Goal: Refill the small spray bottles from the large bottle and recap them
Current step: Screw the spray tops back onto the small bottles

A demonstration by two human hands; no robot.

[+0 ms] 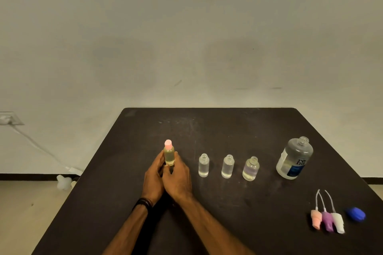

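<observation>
A small spray bottle with a pink cap [169,154] stands on the black table [228,213], left of centre. My left hand [153,175] and my right hand [178,174] hold its lower part from either side, fingers curled round it. To its right stand three uncapped small clear bottles [203,165] [228,166] [251,168], each with liquid inside. The large clear bottle [294,158] with a blue label stands further right, its neck open. Pink [316,218], purple [327,220] and white [338,221] spray heads lie in a row at the near right beside a blue cap [355,214].
The table's far edge meets a plain wall. At the left, a wall outlet [9,119] feeds a white cable running down to the floor, where a white object [64,182] lies near the table's left edge.
</observation>
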